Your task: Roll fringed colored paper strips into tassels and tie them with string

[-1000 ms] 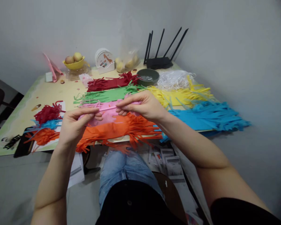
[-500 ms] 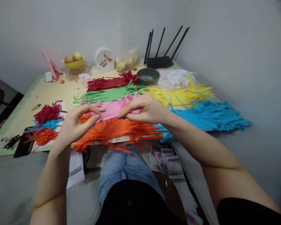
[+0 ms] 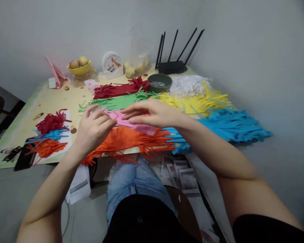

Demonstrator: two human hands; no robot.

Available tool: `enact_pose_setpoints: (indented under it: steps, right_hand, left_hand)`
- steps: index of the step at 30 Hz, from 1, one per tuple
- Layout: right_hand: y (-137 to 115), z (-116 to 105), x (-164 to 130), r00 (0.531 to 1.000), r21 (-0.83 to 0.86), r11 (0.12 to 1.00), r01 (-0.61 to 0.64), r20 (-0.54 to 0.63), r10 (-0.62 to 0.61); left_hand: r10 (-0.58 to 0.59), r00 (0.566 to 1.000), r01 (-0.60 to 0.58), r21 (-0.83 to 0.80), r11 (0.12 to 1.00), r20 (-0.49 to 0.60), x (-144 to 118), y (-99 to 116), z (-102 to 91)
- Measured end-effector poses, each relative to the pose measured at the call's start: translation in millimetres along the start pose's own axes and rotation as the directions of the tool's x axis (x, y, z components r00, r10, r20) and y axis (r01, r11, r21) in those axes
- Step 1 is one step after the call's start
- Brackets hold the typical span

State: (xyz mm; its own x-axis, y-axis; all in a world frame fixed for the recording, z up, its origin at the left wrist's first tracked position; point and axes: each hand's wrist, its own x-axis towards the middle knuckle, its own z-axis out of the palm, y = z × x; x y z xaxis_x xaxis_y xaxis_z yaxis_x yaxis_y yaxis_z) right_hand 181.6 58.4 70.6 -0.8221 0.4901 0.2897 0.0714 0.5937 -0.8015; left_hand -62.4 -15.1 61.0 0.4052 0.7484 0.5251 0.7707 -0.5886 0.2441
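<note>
A pink fringed paper strip (image 3: 140, 128) lies across the middle of the table, partly covered by my hands. Over its right part my right hand (image 3: 154, 114) is open, fingers stretched flat to the left; whether they touch the paper I cannot tell. My left hand (image 3: 95, 126) is at its left end, fingers curved and apart, with nothing visibly held. Nearest me is an orange fringed strip (image 3: 124, 138), its ends hanging over the table edge. Beyond the pink one are a green fringed strip (image 3: 121, 102) and a dark red fringed strip (image 3: 124, 88).
Blue fringe (image 3: 225, 126), yellow fringe (image 3: 195, 103) and white shredded strands (image 3: 188, 85) lie right. A dark bowl (image 3: 160, 83) and a black router (image 3: 172, 66) stand behind. Small coloured bundles (image 3: 49, 148) lie left beside a phone (image 3: 24, 160). A yellow fruit bowl (image 3: 79, 70) is at the back.
My right hand has opened from a pinch on the pink paper and flattened. My left hand has shifted slightly right, and the pink strip now lies flatter.
</note>
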Motion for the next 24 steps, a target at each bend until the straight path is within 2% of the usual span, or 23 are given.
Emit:
enact_pose_setpoints:
  steps: [2,5,8,12,15,18,21,24]
  right_hand:
    - [8,5,10,0.996,0.155,0.985,-0.075,0.062,0.066]
    - [20,21,20,0.988,0.426,0.894,-0.137,0.124,0.092]
    - [26,37,22,0.993,0.606,0.787,-0.113,0.041,0.112]
    - [22,48,26,0.993,0.705,0.709,0.025,-0.099,0.064]
    - [17,47,35,0.970,0.691,0.702,0.175,-0.244,-0.001]
    - [18,38,48,0.915,0.584,0.757,0.291,-0.400,-0.044]
    - [26,30,60,0.851,0.418,0.851,0.316,-0.521,-0.060]
    - [35,29,67,0.807,0.228,0.937,0.265,-0.584,-0.087]
  left_hand:
    - [0.059,0.997,-0.057,0.045,0.997,-0.050,-3,-3,4.0]
    - [0.098,0.989,-0.089,0.080,0.993,-0.112,-9,-7,9.5]
    - [0.007,0.974,0.008,0.068,0.998,-0.228,-12,-7,15.8]
    - [-0.076,0.903,0.067,-0.036,0.997,-0.423,-6,2,26.9]
    - [-0.220,0.829,0.106,-0.242,0.965,-0.514,7,7,34.4]
    - [-0.405,0.787,0.138,-0.508,0.850,-0.465,24,6,40.2]
    - [-0.519,0.745,0.156,-0.647,0.746,-0.419,41,-1,47.6]
    - [-0.584,0.699,0.195,-0.676,0.711,-0.412,56,-9,60.0]
